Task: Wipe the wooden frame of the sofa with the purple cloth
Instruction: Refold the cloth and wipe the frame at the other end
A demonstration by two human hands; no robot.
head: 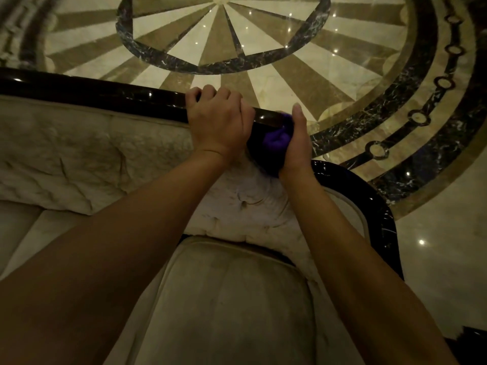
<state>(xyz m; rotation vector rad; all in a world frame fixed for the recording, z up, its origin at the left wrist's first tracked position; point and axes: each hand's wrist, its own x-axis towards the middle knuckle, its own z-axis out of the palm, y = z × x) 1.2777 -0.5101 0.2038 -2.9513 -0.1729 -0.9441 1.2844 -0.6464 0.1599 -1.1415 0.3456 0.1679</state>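
The sofa's dark glossy wooden frame runs along the top of the backrest from the left and curves down at the right corner. My left hand grips the top rail, fingers curled over its far side. Just to its right, my right hand presses the bunched purple cloth against the frame where it bends downward. Most of the cloth is hidden under the palm.
Cream tufted upholstery fills the backrest and a seat cushion lies below my arms. Behind the sofa spreads a polished marble floor with a radial inlay and dark bands.
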